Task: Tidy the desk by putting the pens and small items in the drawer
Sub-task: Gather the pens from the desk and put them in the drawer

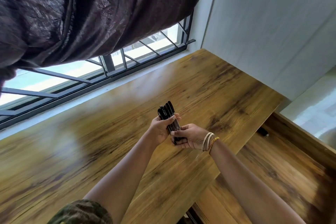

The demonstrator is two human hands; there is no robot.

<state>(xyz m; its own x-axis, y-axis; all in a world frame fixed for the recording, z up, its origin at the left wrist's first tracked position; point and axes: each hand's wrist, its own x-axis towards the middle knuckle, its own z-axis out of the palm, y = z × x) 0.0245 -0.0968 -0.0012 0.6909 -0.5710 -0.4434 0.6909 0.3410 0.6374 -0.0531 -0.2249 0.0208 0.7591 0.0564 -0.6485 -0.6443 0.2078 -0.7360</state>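
Note:
A bundle of several black pens (166,112) is held upright above the wooden desk (91,151). My left hand (160,129) wraps around the middle of the bundle. My right hand (190,138), with thread bracelets at the wrist, grips the bundle's lower end. The open wooden drawer (272,169) lies to the right, below the desk's edge. A small dark item (262,131) rests at the drawer's far end.
A barred window (109,67) runs along the desk's far side, with a dark curtain (81,14) hanging over it. A white wall (272,23) closes the right side. The desk surface looks blurred.

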